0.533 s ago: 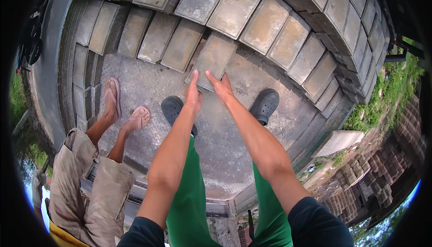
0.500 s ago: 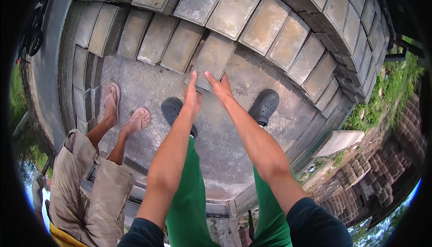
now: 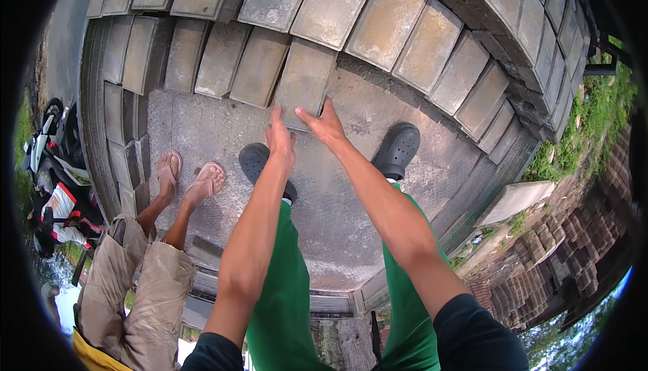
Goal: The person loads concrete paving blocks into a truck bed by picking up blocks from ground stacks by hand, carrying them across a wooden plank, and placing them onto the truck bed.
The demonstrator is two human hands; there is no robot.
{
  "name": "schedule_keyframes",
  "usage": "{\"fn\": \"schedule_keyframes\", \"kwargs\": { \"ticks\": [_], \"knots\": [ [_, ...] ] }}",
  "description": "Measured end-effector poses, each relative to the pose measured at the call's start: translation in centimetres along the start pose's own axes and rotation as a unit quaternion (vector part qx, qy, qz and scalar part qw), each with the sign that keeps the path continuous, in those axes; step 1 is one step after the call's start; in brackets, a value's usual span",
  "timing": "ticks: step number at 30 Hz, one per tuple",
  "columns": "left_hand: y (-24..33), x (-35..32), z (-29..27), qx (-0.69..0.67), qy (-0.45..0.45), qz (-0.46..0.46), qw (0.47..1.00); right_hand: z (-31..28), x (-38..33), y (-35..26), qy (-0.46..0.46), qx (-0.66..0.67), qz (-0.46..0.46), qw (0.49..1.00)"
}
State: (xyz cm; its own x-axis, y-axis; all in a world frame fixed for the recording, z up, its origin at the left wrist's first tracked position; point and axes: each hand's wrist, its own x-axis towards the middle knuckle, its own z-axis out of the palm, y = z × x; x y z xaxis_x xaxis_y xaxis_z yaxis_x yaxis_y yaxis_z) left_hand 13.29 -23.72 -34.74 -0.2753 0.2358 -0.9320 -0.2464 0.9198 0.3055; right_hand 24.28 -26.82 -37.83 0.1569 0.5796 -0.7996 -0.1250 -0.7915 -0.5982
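A flat grey concrete paving block (image 3: 307, 74) lies at the open end of the lower row, its left side close against the neighbouring block (image 3: 260, 67). My left hand (image 3: 281, 143) is at its near left corner, thumb up along the edge and the other fingers partly hidden. At the near right corner, my right hand (image 3: 324, 124) has its thumb on the top face and fingers along the right side. Both hands are closed on the block's near end.
Stacked concrete blocks (image 3: 388, 23) curve around the far side and right on a worn metal truck bed (image 3: 331, 209). My dark clogs (image 3: 398, 148) stand either side of the block. Another person's sandalled feet (image 3: 206, 180) are at left. A motorbike (image 3: 57, 155) shows beyond the left edge.
The block has moved far and slightly left with both hands, straightening into line with the row. The view has shifted, bringing the motorbike in at left.
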Motion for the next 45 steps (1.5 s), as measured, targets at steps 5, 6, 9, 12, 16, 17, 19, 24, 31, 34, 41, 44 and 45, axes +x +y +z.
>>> {"fn": "schedule_keyframes", "kwargs": {
  "ticks": [5,6,9,12,16,17,19,24,31,34,41,44,45],
  "knots": [
    [1.7,-1.1,1.9,0.462,0.079,0.406,0.784,-0.8,0.9,-4.4,-0.008,0.079,0.224,0.971],
    [1.7,-1.3,2.3,0.454,0.017,0.369,0.811,-0.2,1.1,-4.3,0.029,0.024,0.242,0.97],
    [2.2,-1.4,2.4,0.473,0.028,0.369,0.8,-0.5,1.0,-3.8,0.025,0.012,0.224,0.974],
    [3.0,-1.2,2.5,0.477,0.04,0.386,0.789,-0.7,1.1,-3.3,0.004,0.01,0.209,0.978],
    [2.3,-3.4,3.0,0.477,0.077,0.39,0.784,0.5,-1.3,-1.6,0.137,0.063,0.133,0.98],
    [1.8,-4.3,2.5,0.475,0.085,0.384,0.787,0.6,-2.6,-1.3,0.111,0.084,0.141,0.98],
    [0.5,-5.7,1.3,0.47,0.091,0.38,0.792,0.0,-5.0,0.1,0.088,0.104,0.145,0.98],
    [-2.3,-9.3,-2.1,0.318,-0.103,0.153,0.93,-4.4,-10.6,4.9,0.073,0.144,0.197,0.967],
    [-5.3,1.7,-3.5,0.014,-0.088,-0.092,0.992,-6.2,-10.3,9.9,0.142,0.064,0.226,0.962],
    [-5.1,2.9,-1.1,-0.008,-0.101,-0.083,0.991,-6.9,-8.5,9.0,0.123,0.059,0.243,0.96],
    [-3.4,3.2,2.7,0.014,0.114,-0.064,0.991,-7.6,-6.5,4.6,0.087,0.03,0.183,0.979],
    [-2.5,3.9,3.0,0.032,0.198,-0.07,0.977,-8.5,-6.4,5.2,0.06,-0.005,0.235,0.97],
    [-2.2,4.3,2.1,0.0,0.144,-0.084,0.986,-8.6,-6.3,5.6,0.059,0.035,0.219,0.973]
  ]
}}
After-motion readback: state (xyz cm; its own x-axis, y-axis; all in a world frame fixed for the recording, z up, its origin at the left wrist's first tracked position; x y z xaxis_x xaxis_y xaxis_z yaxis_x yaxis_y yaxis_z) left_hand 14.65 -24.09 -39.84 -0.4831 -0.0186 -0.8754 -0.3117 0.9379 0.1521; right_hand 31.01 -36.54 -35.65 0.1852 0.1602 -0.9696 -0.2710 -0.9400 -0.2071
